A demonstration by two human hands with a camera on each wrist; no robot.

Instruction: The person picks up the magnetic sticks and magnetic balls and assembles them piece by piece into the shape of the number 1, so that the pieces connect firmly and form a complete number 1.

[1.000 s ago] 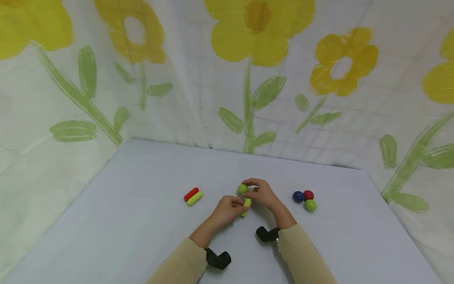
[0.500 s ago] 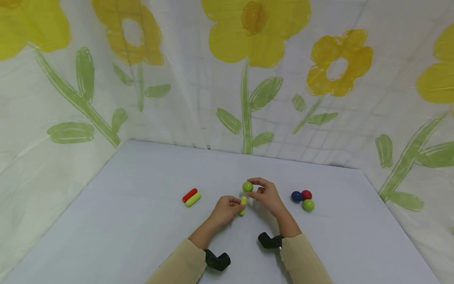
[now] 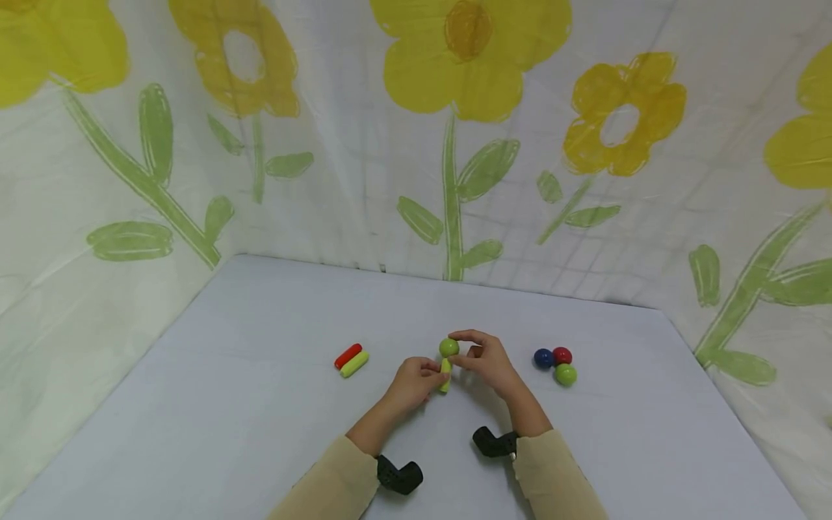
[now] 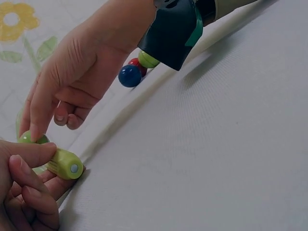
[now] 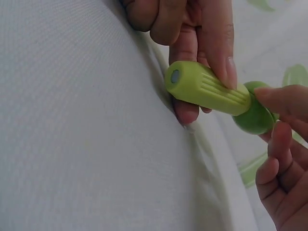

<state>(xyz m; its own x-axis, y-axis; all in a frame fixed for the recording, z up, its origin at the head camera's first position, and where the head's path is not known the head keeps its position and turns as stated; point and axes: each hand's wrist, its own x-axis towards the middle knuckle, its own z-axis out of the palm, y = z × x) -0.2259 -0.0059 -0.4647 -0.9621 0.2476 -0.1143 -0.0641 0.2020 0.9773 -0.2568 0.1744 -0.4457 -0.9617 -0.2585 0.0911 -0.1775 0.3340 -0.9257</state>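
Head view: both hands meet mid-table. The left hand (image 3: 412,383) pinches a yellow-green stick (image 3: 445,377) between thumb and fingers, closed to the stick's thickness. The right hand (image 3: 484,361) has a green ball (image 3: 448,347) between thumb and fingertips, spread only as wide as the ball.

Right wrist view: the ball appears to touch the stick's far end; a small grey spot shows on the stick's near end. Whether the two are fastened, I cannot tell. Nor can I tell whether the stick touches the table (image 3: 195,433).

Judged step: seating the ball on the stick's end. Advice: hold the stick firm, with the left fingertips well clear of the joint; bring the ball's contact spot square to the end face and press along the stick's length, not sideways. Test with a light tug before easing either grip, since a round ball would probably roll.

Also on the table: a red stick (image 3: 348,355) beside a second yellow-green stick (image 3: 354,365) on the left; a blue ball (image 3: 544,359), red ball (image 3: 562,355) and second green ball (image 3: 566,375) clustered on the right.
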